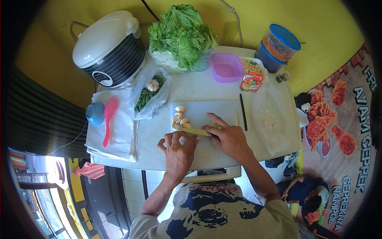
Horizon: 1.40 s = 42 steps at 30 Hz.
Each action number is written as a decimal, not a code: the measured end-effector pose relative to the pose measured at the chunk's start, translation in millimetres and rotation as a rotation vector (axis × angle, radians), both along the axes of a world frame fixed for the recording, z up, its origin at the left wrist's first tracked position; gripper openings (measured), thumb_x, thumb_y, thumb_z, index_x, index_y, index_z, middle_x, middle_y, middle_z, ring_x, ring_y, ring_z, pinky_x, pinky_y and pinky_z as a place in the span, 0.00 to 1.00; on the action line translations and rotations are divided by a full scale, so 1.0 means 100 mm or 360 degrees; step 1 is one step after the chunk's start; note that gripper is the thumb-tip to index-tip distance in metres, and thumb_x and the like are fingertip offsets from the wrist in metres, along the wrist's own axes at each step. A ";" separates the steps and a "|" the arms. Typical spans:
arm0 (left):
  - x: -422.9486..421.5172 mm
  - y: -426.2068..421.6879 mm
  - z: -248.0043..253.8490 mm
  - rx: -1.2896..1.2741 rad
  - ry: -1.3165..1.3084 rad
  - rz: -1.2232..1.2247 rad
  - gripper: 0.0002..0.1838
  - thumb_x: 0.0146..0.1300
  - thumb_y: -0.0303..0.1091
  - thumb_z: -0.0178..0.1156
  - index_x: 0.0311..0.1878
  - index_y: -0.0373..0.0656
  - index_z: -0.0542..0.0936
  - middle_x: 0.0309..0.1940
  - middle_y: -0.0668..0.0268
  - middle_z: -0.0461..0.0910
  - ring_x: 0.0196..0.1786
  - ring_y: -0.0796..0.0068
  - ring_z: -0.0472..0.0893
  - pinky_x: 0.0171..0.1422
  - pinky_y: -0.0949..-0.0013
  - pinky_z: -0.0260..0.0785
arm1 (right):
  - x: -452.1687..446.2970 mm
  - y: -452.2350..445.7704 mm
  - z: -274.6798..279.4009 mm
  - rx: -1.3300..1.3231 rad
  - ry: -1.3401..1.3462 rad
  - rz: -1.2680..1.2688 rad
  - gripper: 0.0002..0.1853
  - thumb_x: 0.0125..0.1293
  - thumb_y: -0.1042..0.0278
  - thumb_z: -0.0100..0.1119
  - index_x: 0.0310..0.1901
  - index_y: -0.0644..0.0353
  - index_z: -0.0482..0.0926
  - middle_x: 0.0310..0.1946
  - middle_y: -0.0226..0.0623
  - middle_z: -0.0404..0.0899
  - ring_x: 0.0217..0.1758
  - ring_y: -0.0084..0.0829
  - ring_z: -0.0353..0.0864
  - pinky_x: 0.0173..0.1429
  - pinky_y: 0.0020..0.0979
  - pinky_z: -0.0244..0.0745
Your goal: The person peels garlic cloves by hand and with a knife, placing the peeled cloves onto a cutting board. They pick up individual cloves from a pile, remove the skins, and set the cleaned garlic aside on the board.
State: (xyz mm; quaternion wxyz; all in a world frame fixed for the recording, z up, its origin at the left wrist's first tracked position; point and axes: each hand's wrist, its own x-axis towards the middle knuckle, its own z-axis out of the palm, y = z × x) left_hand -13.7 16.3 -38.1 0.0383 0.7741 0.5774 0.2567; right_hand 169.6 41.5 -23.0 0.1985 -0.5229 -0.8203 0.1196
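Observation:
My right hand (pixel 229 139) is closed round the dark handle of a knife (pixel 195 131), whose pale blade points left over the white cutting board (pixel 203 107). At the board's lower left, my left hand (pixel 178 149) has its fingers curled near the blade's tip; whatever lies under them is too small to make out. Several pale cut pieces (pixel 180 118) are heaped just above my left hand. Another pale piece (pixel 215 124) shows beside my right hand's fingers, and a thin pale strip (pixel 236 118) lies at the board's right edge.
Behind the board stand a rice cooker (pixel 109 49), lettuce (pixel 181 38), a purple container (pixel 227 67) and stacked tubs (pixel 278 46). A bag of green vegetables (pixel 150 93) and a pink rice spoon (pixel 110 115) lie left. A black stick (pixel 243 112) and plastic bag (pixel 272 119) lie right. A person (pixel 304 191) is lower right.

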 end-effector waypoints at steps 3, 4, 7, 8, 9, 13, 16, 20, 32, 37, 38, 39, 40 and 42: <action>-0.03 -0.04 0.06 0.0074 -0.0085 0.0072 0.08 0.50 0.35 0.68 0.35 0.53 0.84 0.36 0.73 0.73 0.46 0.70 0.68 0.49 0.58 0.52 | -0.01 0.01 -0.04 0.0019 0.0048 -0.0030 0.14 0.51 0.69 0.63 0.41 0.49 0.79 0.59 0.28 0.69 0.31 0.29 0.82 0.28 0.31 0.75; -0.03 -0.04 0.08 0.0076 -0.0186 0.0046 0.08 0.51 0.33 0.67 0.36 0.51 0.84 0.36 0.73 0.75 0.44 0.70 0.70 0.48 0.60 0.54 | -0.01 0.01 -0.06 0.0051 0.0083 -0.0072 0.13 0.51 0.70 0.63 0.40 0.49 0.79 0.58 0.28 0.69 0.31 0.30 0.82 0.28 0.31 0.75; -0.06 -0.02 0.10 0.0029 -0.0408 -0.0012 0.08 0.53 0.30 0.65 0.39 0.47 0.82 0.36 0.70 0.77 0.40 0.69 0.72 0.46 0.65 0.58 | 0.02 0.07 -0.18 0.0155 0.0120 -0.0175 0.12 0.51 0.71 0.64 0.40 0.50 0.79 0.56 0.29 0.71 0.28 0.31 0.82 0.28 0.32 0.75; -0.06 -0.01 0.11 -0.0025 -0.0526 -0.0054 0.09 0.55 0.29 0.64 0.41 0.45 0.81 0.37 0.68 0.78 0.37 0.69 0.74 0.44 0.68 0.61 | 0.03 0.10 -0.19 0.0159 0.0120 -0.0171 0.12 0.51 0.71 0.64 0.40 0.50 0.79 0.56 0.29 0.71 0.28 0.31 0.82 0.28 0.32 0.75; -0.06 -0.02 0.11 -0.0022 -0.0527 -0.0054 0.09 0.55 0.29 0.64 0.41 0.45 0.81 0.37 0.68 0.78 0.37 0.69 0.74 0.44 0.68 0.61 | 0.05 0.11 -0.20 0.0167 0.0135 -0.0192 0.12 0.51 0.71 0.64 0.40 0.50 0.79 0.56 0.29 0.72 0.27 0.32 0.82 0.27 0.32 0.75; 0.02 -0.01 0.10 -0.0445 -0.1359 -0.0058 0.10 0.63 0.29 0.58 0.46 0.38 0.77 0.38 0.65 0.77 0.36 0.76 0.74 0.43 0.74 0.67 | 0.10 0.12 -0.23 0.0203 0.0141 -0.0284 0.13 0.53 0.69 0.63 0.42 0.53 0.79 0.53 0.32 0.73 0.27 0.32 0.81 0.26 0.32 0.75; 0.03 0.00 0.17 -0.0689 -0.1806 -0.0117 0.11 0.67 0.31 0.52 0.49 0.35 0.75 0.37 0.66 0.76 0.37 0.81 0.73 0.44 0.76 0.68 | 0.02 0.02 -0.01 0.0191 0.0396 -0.0410 0.15 0.58 0.70 0.61 0.48 0.58 0.77 0.47 0.36 0.75 0.26 0.31 0.78 0.28 0.30 0.73; 0.01 0.00 0.23 -0.0961 -0.2130 -0.0332 0.13 0.70 0.33 0.47 0.50 0.35 0.73 0.36 0.67 0.74 0.37 0.80 0.73 0.45 0.73 0.69 | 0.00 -0.17 0.11 0.0092 0.0885 -0.0184 0.18 0.61 0.72 0.58 0.53 0.63 0.74 0.37 0.37 0.76 0.25 0.27 0.74 0.31 0.26 0.70; 0.15 -0.04 0.34 -0.1098 -0.2625 -0.0539 0.16 0.69 0.26 0.46 0.59 0.37 0.66 0.38 0.61 0.77 0.43 0.74 0.77 0.50 0.67 0.71 | -0.07 -0.47 0.27 -0.0224 0.1220 0.0149 0.22 0.62 0.78 0.54 0.59 0.63 0.70 0.30 0.40 0.78 0.25 0.26 0.74 0.30 0.25 0.68; 0.05 -0.03 0.29 -0.1259 -0.2741 -0.0688 0.13 0.67 0.25 0.50 0.54 0.37 0.72 0.38 0.62 0.78 0.43 0.74 0.78 0.49 0.69 0.70 | -0.05 -0.53 0.29 -0.0139 0.1219 0.0151 0.25 0.59 0.77 0.59 0.60 0.61 0.69 0.30 0.40 0.79 0.23 0.27 0.75 0.28 0.26 0.68; 0.06 -0.04 0.30 -0.1301 -0.2832 -0.0726 0.12 0.66 0.26 0.52 0.52 0.37 0.74 0.38 0.62 0.78 0.43 0.75 0.78 0.49 0.69 0.70 | -0.04 -0.54 0.30 -0.0115 0.1151 0.0171 0.26 0.58 0.76 0.61 0.60 0.61 0.69 0.30 0.40 0.79 0.23 0.27 0.76 0.28 0.26 0.68; 0.07 -0.05 0.29 -0.1304 -0.2833 -0.0725 0.12 0.66 0.26 0.52 0.52 0.37 0.74 0.38 0.62 0.78 0.43 0.75 0.78 0.49 0.69 0.70 | -0.05 -0.54 0.31 -0.0117 0.1150 0.0169 0.26 0.58 0.76 0.61 0.60 0.61 0.69 0.30 0.40 0.79 0.23 0.27 0.76 0.28 0.26 0.68; 0.08 -0.06 0.27 -0.1369 -0.2922 -0.0625 0.11 0.66 0.28 0.53 0.50 0.36 0.75 0.38 0.63 0.79 0.41 0.75 0.78 0.48 0.71 0.70 | -0.06 -0.53 0.33 -0.0071 0.1140 0.0187 0.25 0.56 0.75 0.62 0.58 0.63 0.71 0.30 0.41 0.80 0.24 0.28 0.78 0.30 0.25 0.70; 0.08 -0.07 0.25 -0.1439 -0.3007 -0.0521 0.11 0.66 0.30 0.54 0.48 0.36 0.75 0.37 0.63 0.79 0.40 0.76 0.78 0.48 0.72 0.70 | -0.07 -0.54 0.35 -0.0026 0.1132 0.0200 0.25 0.54 0.75 0.64 0.56 0.65 0.73 0.29 0.41 0.80 0.25 0.29 0.79 0.32 0.24 0.72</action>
